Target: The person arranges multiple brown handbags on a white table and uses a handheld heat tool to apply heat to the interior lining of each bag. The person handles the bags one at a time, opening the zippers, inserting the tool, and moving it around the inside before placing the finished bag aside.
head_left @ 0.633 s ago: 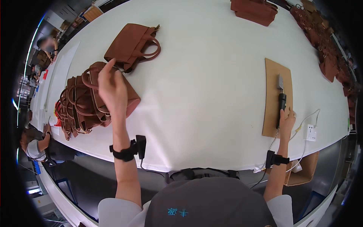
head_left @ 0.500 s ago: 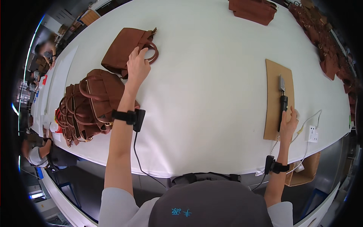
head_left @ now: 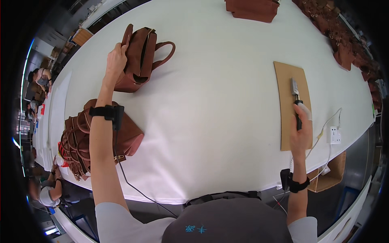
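Note:
A brown handbag [head_left: 135, 79] stands on the white table at the far left, its zipped opening facing up and its two handles spread to either side. My left hand [head_left: 116, 62] is closed on the bag's left side by the base of one handle; some fingertips are hidden. Over at the right, my right hand [head_left: 300, 127] wraps round the black handle of a hand tool with a flat metal head [head_left: 294, 86], which looks like a small electric iron. The tool is over a brown cardboard sheet [head_left: 287, 137]; whether it touches the sheet I cannot tell.
Several brown handbags [head_left: 75, 139] are heaped beside my left forearm. Another brown bag [head_left: 253, 9] lies at the far edge, and more [head_left: 338, 44] line the far right. A white power socket [head_left: 334, 135] with cords sits near my right hand. Other people [head_left: 48, 190] work at left.
The handbag has gone from lying on its side to standing with its opening up, my left hand now gripping its left side. My right hand has closed round the tool's handle.

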Available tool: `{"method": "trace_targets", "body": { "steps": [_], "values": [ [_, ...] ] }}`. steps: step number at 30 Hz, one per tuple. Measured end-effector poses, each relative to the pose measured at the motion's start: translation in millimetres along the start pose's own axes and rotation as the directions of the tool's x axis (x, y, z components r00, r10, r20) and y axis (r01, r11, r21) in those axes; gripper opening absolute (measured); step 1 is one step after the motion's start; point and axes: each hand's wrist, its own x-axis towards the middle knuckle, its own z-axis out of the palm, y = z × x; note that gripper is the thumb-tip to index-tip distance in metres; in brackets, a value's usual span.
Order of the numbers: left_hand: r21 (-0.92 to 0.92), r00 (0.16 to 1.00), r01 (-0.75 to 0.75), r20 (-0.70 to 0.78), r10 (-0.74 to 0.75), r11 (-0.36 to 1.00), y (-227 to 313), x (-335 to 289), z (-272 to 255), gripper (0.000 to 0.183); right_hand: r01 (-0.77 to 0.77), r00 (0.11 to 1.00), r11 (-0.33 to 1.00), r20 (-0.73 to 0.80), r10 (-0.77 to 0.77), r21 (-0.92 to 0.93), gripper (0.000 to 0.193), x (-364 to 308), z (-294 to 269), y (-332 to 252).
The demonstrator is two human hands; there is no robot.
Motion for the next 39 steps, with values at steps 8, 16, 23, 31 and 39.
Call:
{"method": "trace_targets", "body": {
  "steps": [8,16,23,31,39],
  "values": [
    [-0.298,0.929,-0.275,0.164,0.332,0.914,153,-96,-62,0.021,0.540,0.835,0.754,-0.126,-0.536,0.374,0.020,45,86,-144],
    [-0.523,0.879,-0.381,0.052,0.474,0.763,249,-262,-67,0.015,-0.843,0.500,-0.160,0.858,0.115,0.513,0.020,-24,102,-132],
    [-0.752,0.984,-0.036,0.090,0.156,0.658,251,-284,-83,0.017,-0.409,0.804,0.489,0.558,-0.205,0.770,0.022,5,94,-192],
    [-0.501,0.927,0.053,0.346,0.144,0.864,272,-299,-150,0.016,0.627,0.486,0.741,0.623,-0.613,0.239,0.040,-71,135,-142],
    [-0.215,0.817,-0.129,0.530,0.227,0.968,249,-307,-126,0.094,0.348,0.547,0.931,0.781,-0.301,0.115,0.063,-132,129,-137]
  ]
}}
